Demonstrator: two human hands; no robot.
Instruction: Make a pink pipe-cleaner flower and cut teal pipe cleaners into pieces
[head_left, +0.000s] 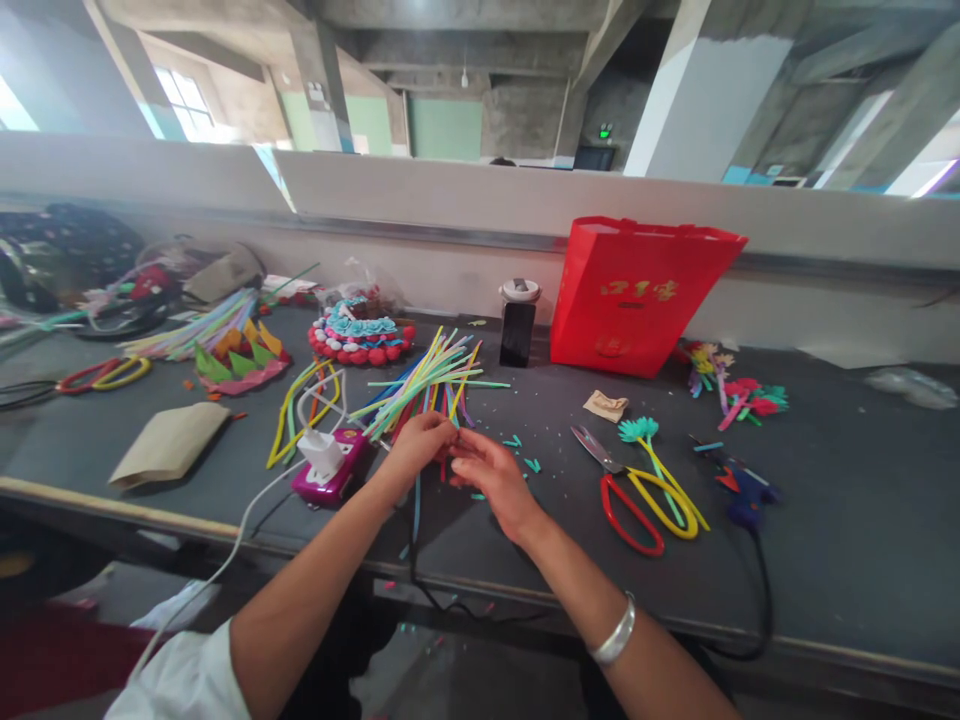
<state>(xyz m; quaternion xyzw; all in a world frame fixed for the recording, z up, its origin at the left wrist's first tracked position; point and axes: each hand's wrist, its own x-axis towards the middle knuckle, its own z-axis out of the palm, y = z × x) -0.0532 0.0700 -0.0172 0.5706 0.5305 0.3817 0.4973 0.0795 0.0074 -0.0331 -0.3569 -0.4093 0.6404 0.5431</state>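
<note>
Over the front middle of the dark table, my left hand [420, 440] and my right hand [495, 478] meet with fingertips pinched together. Whatever lies between the fingers is too small and too hidden to name. Just beyond them is a loose pile of thin coloured straws [427, 380] in green, yellow, blue and red. Small teal cut pieces [532, 465] are scattered right of my hands. Farther right lie scissors [630, 490] with one red and one yellow handle, blades spread, and a teal straw flower [639, 430] on green and yellow stems.
A purple power socket [334, 485] with a white plug stands left of my hands. A glue gun [750, 495] lies at right, its cord over the front edge. Behind are a red bag [637, 300], a phone [517, 335] and a beaded ornament [361, 335]. A beige packet [171, 443] lies left.
</note>
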